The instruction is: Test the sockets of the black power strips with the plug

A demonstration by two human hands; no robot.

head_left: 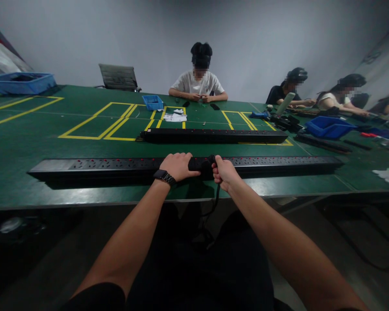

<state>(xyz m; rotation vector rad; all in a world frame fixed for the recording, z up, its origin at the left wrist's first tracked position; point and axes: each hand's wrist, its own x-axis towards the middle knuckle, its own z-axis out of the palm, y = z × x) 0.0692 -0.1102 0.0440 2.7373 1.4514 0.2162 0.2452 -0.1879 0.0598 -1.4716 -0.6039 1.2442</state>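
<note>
A long black power strip with rows of sockets and small red marks lies along the near edge of the green table. My left hand, a watch at its wrist, grips this strip near its middle, fingers over the far edge and thumb pointing right. Just right of it, my right hand is closed around a black power cord at its plug end, over the strip. The cord hangs below the table edge toward my lap. The exact shape of the plug is partly hidden by my fingers.
A second black power strip lies farther back, parallel. Beyond are a small blue bin, paper scraps and a person opposite. More people work at the right, near a blue bin. A blue tray stands far left.
</note>
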